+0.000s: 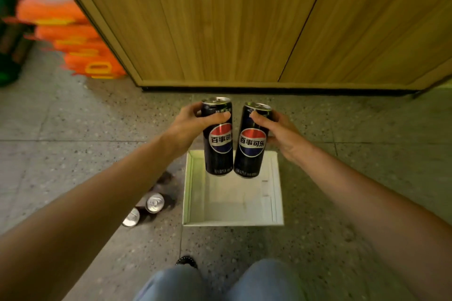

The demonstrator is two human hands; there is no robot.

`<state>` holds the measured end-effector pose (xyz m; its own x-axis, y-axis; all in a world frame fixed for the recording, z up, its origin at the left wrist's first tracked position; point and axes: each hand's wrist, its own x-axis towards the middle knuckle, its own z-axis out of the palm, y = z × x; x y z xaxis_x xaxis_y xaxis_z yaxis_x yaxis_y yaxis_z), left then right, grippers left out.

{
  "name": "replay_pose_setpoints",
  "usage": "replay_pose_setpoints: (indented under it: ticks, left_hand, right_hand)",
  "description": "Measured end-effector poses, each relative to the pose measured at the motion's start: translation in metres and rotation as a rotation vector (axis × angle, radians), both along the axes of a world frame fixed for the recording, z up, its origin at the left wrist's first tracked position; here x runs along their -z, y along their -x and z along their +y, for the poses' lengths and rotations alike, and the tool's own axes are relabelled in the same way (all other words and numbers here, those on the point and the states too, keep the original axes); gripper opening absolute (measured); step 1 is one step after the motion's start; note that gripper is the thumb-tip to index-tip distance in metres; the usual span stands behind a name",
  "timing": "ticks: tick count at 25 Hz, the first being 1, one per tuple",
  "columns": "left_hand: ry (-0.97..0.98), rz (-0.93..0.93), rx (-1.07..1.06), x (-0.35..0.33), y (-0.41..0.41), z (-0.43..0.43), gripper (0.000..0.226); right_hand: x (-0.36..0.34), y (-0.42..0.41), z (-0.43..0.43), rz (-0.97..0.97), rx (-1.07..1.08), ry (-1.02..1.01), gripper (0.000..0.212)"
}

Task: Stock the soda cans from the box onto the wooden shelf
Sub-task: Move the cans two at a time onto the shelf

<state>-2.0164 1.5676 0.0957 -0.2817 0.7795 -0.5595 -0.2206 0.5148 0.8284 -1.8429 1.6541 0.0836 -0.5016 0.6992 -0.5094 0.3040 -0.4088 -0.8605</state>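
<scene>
Box [189, 190]: white, open-topped, on the speckled floor [73, 129] just beyond the person's knees, white bottom showing.
Floor cans: two, silver tops showing [154, 202] [131, 217], just left of the box.
Held cans: slim, black, above the box's far edge, nearly touching. The left hand [188, 124] grips the left can [219, 151], upright; the right hand [281, 134] grips the right can [252, 154], slightly tilted. Each carries a red-white-blue globe reading 百事可乐.
Wooden panel [220, 19]: beyond the box, a strip of floor between.
</scene>
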Motion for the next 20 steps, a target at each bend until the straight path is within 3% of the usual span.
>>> replay_pose_setpoints:
  ticks: [2,6,9,12,16,20]
  left_hand:
    - [-0.041,0.017,0.01,-0.089,0.002,0.011,0.046]
    - [-0.117,0.051,0.039,-0.278,0.002,0.031,0.054]
    - [-0.195,0.063,-0.008,-0.411,0.0,0.045,0.031]
    - [-0.294,0.103,-0.014,-0.535,-0.003,0.056,0.032]
    - [-0.408,0.192,-0.008,-0.658,0.0,0.073,0.038]
    - [-0.532,0.28,0.02,-0.736,0.007,0.092,0.02]
  right_hand:
    - [-0.09,0.003,0.008,0.017,-0.002,-0.022,0.006]
    - [-0.282,0.008,0.028,0.054,0.003,-0.09,0.002]
    - [-0.417,0.008,0.043,0.076,0.01,-0.158,0.005]
    - [-0.539,0.007,0.059,0.106,-0.007,-0.232,0.008]
    - [-0.669,0.011,0.073,0.124,-0.037,-0.413,0.007]
    - [-0.748,0.023,0.091,0.148,-0.039,-0.554,0.012]
